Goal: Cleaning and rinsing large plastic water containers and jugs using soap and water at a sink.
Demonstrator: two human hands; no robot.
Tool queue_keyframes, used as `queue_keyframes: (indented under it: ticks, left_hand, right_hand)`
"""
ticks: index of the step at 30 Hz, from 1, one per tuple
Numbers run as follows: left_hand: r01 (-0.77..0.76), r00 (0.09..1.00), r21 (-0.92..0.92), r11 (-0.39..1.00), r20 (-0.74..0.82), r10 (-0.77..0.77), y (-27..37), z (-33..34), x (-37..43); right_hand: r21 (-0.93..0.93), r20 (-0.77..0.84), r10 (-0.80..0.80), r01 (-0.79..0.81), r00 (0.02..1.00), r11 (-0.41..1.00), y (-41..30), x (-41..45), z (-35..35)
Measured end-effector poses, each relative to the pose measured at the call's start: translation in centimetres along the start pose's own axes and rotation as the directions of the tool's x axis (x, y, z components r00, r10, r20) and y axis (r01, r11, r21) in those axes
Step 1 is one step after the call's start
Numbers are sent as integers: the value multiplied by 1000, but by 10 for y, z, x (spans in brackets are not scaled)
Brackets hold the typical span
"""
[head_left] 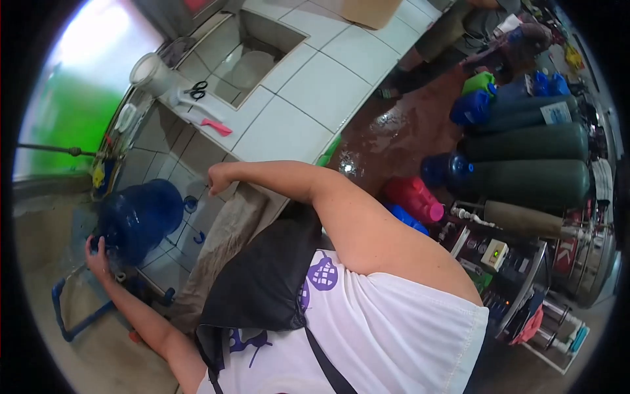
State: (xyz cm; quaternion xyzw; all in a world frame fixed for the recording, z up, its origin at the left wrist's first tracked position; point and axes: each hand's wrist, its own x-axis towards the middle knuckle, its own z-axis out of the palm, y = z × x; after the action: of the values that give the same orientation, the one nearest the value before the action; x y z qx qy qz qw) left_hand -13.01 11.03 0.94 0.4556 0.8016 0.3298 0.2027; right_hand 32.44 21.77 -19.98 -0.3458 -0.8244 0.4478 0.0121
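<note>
A large translucent blue water jug (140, 216) lies on its side, or strongly tilted in this view, in a white-tiled basin (182, 167). My left hand (98, 253) has its thumb and fingers around the jug's neck at the lower left. Above the basin's near side is my right hand (220, 178), its fingers curled; whether anything is inside them is hidden. Between that hand and the jug, a small round dark-blue fitting (190, 204) shows against the tiles. A blue hook-shaped piece (199, 238) is below it.
Scissors (198, 90), a white-handled brush (199, 106) and a pink item (216, 127) lie on the tiled counter (290, 123), beside a sunken sink (266, 29). Blue pipe (81, 327) runs lower left. Beyond my right arm are jugs, dark tanks (526, 182) and a standing person's legs (423, 59).
</note>
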Motion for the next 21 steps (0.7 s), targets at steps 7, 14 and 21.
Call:
queue_keyframes:
  ticks: [7,14,21]
  left_hand:
    - [53,899,-70,996,-430,-78,-13,14,1]
    - [12,919,-130,991,-390,-62,-9,21,-3]
    - [17,916,-216,976,-389,-102,-1,33,-11]
  right_hand:
    - [-158,81,47,-34,996,987,-14,-35,-4]
    - [-178,31,98,-91,995,980,-14,-38,-9]
    - [-222,8,127,-122,992,967,-3,-33,-7]
